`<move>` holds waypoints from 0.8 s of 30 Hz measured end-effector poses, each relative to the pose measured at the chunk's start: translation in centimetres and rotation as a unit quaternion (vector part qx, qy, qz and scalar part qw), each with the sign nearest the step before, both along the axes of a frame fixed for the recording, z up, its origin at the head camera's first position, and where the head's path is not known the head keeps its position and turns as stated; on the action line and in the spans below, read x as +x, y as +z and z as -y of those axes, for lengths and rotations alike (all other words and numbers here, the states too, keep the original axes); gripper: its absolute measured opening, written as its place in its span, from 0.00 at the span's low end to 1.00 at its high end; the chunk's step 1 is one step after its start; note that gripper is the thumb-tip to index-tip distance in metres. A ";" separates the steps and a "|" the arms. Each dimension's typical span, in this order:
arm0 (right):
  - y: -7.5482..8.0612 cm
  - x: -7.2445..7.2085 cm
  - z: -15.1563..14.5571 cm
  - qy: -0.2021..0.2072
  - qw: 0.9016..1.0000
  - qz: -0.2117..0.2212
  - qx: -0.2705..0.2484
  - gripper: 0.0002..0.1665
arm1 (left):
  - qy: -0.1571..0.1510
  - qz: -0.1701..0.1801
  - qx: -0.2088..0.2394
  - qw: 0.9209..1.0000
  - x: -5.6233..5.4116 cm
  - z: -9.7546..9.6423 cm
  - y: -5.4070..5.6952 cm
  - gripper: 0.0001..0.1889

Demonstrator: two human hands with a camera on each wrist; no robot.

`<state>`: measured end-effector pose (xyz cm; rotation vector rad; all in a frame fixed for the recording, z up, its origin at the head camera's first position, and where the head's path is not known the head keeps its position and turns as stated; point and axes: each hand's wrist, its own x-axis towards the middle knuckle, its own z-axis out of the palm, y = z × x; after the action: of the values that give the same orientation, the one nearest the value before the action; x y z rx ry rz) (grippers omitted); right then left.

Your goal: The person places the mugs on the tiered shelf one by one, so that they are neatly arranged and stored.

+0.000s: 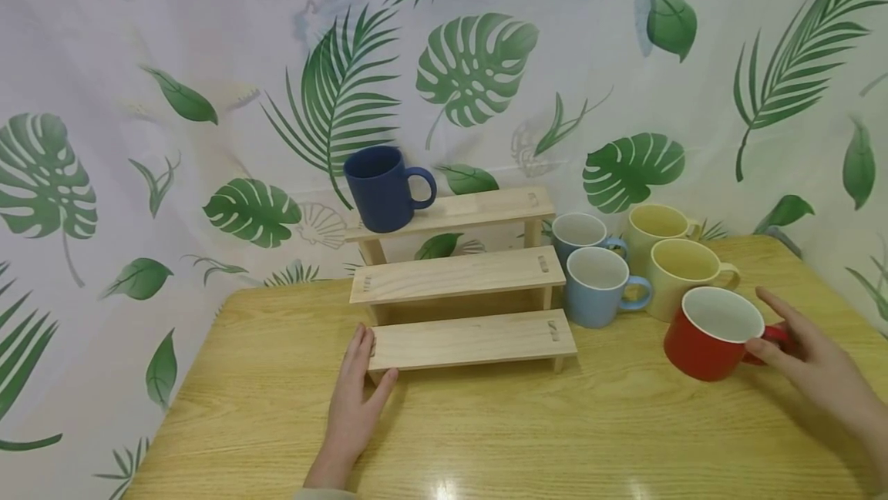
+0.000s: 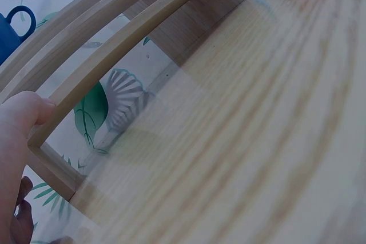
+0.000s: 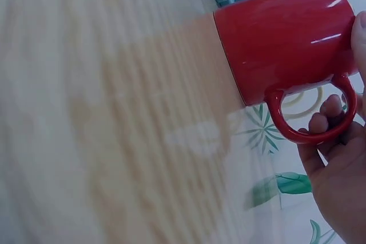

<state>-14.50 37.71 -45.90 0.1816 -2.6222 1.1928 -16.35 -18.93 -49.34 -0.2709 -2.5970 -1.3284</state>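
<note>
A light wooden three-step rack (image 1: 472, 342) stands on the table. At the left end of its lowest step rests my left hand (image 1: 354, 400), fingers along the end and thumb against the front edge. In the left wrist view the thumb (image 2: 34, 108) touches that step's edge. My right hand (image 1: 812, 361) holds a red mug (image 1: 711, 334) with a white inside by its handle, thumb near the rim. The right wrist view shows fingertips (image 3: 323, 118) behind the handle of the mug (image 3: 286, 38). A dark blue mug (image 1: 381, 192) stands on the top step's left end.
Two light blue mugs (image 1: 598, 292) stand right of the rack, one behind the other. Beside them are two yellow mugs (image 1: 683, 276), close behind the red one. A leaf-printed cloth (image 1: 479, 68) hangs behind the wooden table (image 1: 277, 407).
</note>
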 end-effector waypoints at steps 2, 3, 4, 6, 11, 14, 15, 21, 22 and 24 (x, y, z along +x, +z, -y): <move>0.1 0.1 0.2 0.000 1.000 0.002 -0.007 0.46 | 0.000 0.000 0.000 1.000 0.0 0.0 0.0 0.38; 0.1 0.1 0.3 0.000 1.000 0.004 -0.012 0.45 | 0.000 0.001 0.000 1.000 0.0 0.0 0.0 0.38; 0.2 0.2 0.4 -0.002 1.000 0.008 -0.016 0.45 | 0.000 0.001 0.000 1.000 0.0 0.0 0.0 0.38; 0.3 0.3 0.6 -0.007 1.000 0.014 -0.022 0.45 | -0.001 0.002 0.001 1.000 0.0 0.0 0.0 0.38; 0.7 0.6 1.0 -0.029 0.999 0.040 -0.012 0.46 | -0.002 0.006 0.004 1.000 0.1 0.0 0.0 0.38; 0.8 0.7 1.2 -0.038 0.998 0.050 -0.006 0.45 | -0.003 0.006 0.006 1.000 0.1 0.0 0.1 0.38; 0.8 0.7 1.3 -0.040 0.998 0.052 -0.008 0.45 | -0.003 0.006 0.006 1.000 0.1 0.0 0.1 0.38; 0.7 1.0 1.6 -0.048 0.997 0.059 -0.008 0.42 | -0.002 0.006 0.002 1.000 0.1 0.0 0.0 0.38; 0.6 1.0 1.7 -0.050 0.997 0.061 -0.007 0.41 | -0.002 0.006 0.001 1.000 0.1 0.0 0.0 0.38; 0.6 1.1 1.8 -0.052 0.997 0.062 -0.008 0.41 | 0.000 0.006 -0.001 1.000 0.1 0.0 0.0 0.38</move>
<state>-13.45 35.95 -45.30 -0.0322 -2.6903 1.2258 -16.24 -18.89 -49.30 -0.2655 -2.6081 -1.3314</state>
